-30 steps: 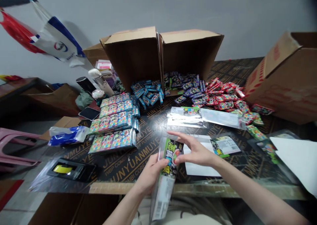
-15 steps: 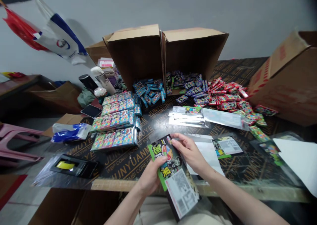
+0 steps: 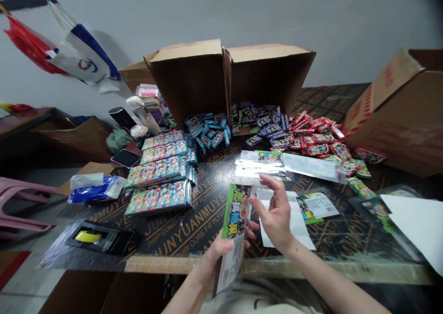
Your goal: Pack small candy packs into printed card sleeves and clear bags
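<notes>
My left hand is closed round a flat printed packaging bag, its thumb on the front and its fingertips showing past the far edge. The bag is black and green with coloured lettering and a pale label low down, tilted upright over the table's front edge. Beside the bag's right edge, my right hand has its fingers bent and apart, holding nothing; I cannot tell whether its thumb touches the bag. Behind that hand lies a white sheet, with another printed bag to its right.
Stacked candy packs stand at left, near a black tape dispenser. Two open cartons sit behind heaps of blue, purple and red packets. Clear sleeves lie mid-table; another carton stands right.
The bag has turned from nearly facing me to a more edge-on position in my left hand. My right hand has come off its top edge and opened.
</notes>
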`<act>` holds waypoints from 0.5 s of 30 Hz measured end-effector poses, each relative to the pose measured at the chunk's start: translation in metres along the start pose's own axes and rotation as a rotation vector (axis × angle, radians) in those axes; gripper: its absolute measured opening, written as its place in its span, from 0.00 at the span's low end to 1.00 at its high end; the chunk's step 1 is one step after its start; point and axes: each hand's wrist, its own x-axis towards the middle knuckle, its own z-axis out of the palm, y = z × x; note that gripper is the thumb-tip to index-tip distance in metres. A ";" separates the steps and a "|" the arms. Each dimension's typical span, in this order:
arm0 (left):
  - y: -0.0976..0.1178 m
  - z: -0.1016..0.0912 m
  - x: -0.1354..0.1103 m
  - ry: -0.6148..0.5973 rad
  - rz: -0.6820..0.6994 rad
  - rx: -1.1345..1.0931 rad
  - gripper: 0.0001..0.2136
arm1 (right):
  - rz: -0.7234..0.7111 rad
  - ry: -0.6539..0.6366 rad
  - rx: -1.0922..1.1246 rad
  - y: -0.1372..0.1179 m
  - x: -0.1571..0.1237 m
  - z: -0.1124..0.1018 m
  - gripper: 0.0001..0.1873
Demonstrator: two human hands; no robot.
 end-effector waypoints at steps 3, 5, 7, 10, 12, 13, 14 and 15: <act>0.010 0.004 0.001 0.060 0.019 0.186 0.29 | -0.152 -0.258 -0.051 -0.003 0.017 -0.015 0.19; 0.017 0.009 0.001 0.058 0.004 0.270 0.30 | -0.133 -0.577 -0.074 -0.007 0.032 -0.024 0.13; 0.021 0.015 0.000 0.032 0.010 0.343 0.29 | -0.126 -0.879 -0.115 -0.010 0.045 -0.031 0.13; 0.023 0.017 -0.003 0.105 -0.004 0.469 0.24 | -0.147 -1.127 -0.169 -0.012 0.055 -0.036 0.21; 0.022 0.015 -0.004 0.241 -0.018 0.558 0.20 | -0.123 -1.078 -0.155 -0.011 0.054 -0.034 0.26; 0.021 0.013 -0.004 0.300 -0.026 0.581 0.18 | -0.108 -0.986 -0.141 -0.008 0.053 -0.032 0.27; 0.022 0.012 -0.003 0.345 -0.030 0.581 0.17 | -0.089 -0.844 -0.123 -0.005 0.050 -0.029 0.27; 0.022 0.011 -0.003 0.378 -0.028 0.562 0.17 | -0.060 -0.672 -0.098 -0.001 0.048 -0.025 0.26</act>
